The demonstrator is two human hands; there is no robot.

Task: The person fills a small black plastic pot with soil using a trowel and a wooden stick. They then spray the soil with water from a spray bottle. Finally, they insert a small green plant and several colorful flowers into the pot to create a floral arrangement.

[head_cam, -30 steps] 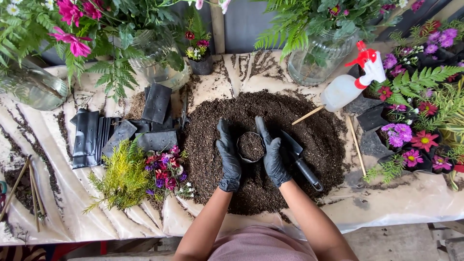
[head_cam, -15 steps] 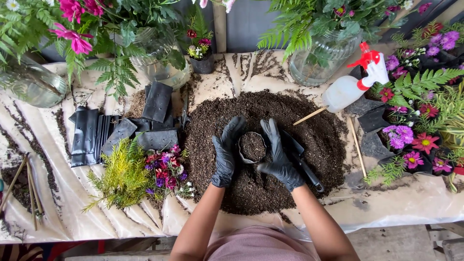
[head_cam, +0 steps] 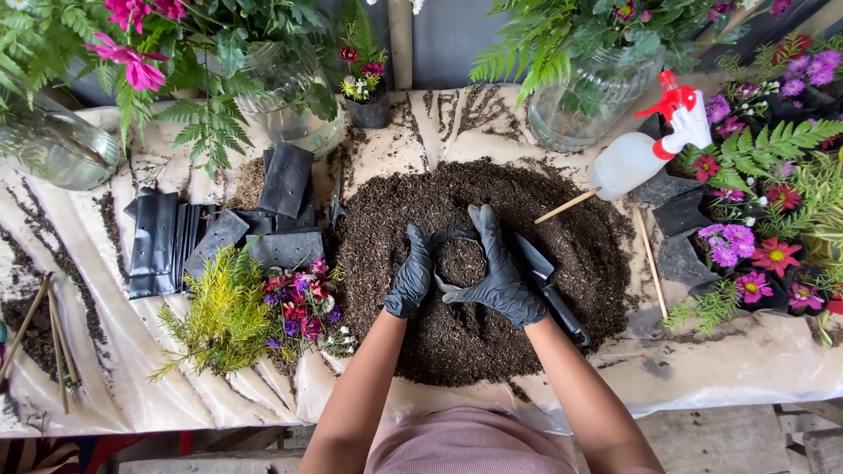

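Left hand (head_cam: 410, 279) and right hand (head_cam: 502, 279), gloved, fingers cupped around soil-filled bag (head_cam: 460, 262) atop soil heap (head_cam: 479, 263). Bag soft, floppy, likely heavy; grip sides low. Trowel (head_cam: 551, 285) at 3 o'clock.

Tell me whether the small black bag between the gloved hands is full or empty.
Full: the small black bag, cupped by the left hand and right hand, shows dark soil up to its rim.

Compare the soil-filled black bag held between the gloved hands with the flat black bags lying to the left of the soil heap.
The held bag stands open, rounded and full of soil; the flat bags lie empty and folded. The left hand and right hand cup the held bag on the soil heap; the flat bags lie untouched. Both are black plastic.
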